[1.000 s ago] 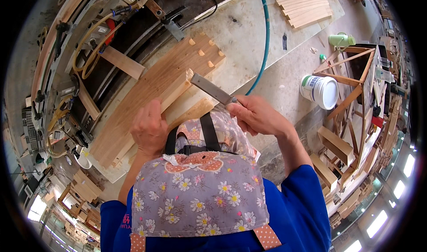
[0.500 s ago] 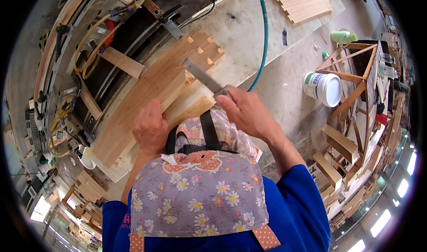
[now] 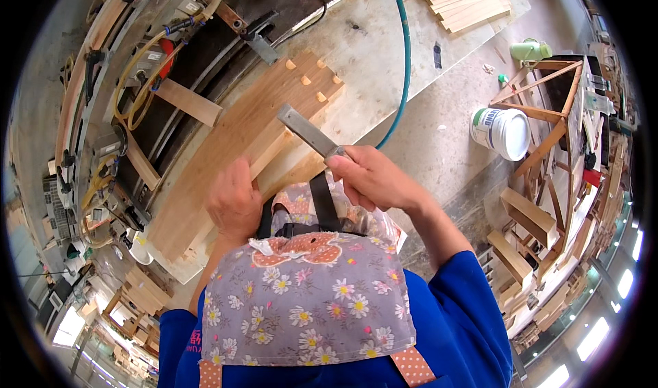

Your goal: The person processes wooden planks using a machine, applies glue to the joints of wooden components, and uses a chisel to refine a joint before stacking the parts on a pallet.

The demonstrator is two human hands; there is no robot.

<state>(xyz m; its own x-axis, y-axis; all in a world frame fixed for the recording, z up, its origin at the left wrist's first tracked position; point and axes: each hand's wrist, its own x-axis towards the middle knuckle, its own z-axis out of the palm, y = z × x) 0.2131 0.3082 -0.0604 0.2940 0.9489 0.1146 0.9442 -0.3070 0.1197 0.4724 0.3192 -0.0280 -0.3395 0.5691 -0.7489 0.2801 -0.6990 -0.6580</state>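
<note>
My right hand (image 3: 373, 179) grips a flat metal file (image 3: 307, 131) by its near end, the blade angled up and left over a small wooden block (image 3: 274, 148). That block lies on a long wooden board (image 3: 226, 155) with notches and dowel pegs at its far end. My left hand (image 3: 234, 203) rests on the board's near part, fingers curled and pressing down on it. A floral apron and blue sleeves fill the lower frame.
A teal air hose (image 3: 404, 59) runs across the pale workbench (image 3: 384, 32). A stack of wooden slats (image 3: 469, 1) lies at the far right. A white bucket (image 3: 504, 133) and wooden frames (image 3: 548, 128) stand on the right. A machine with hoses (image 3: 137, 80) lines the left.
My right hand has pushed the file up and left along the block, then drawn slightly back. My left hand stays on the board.
</note>
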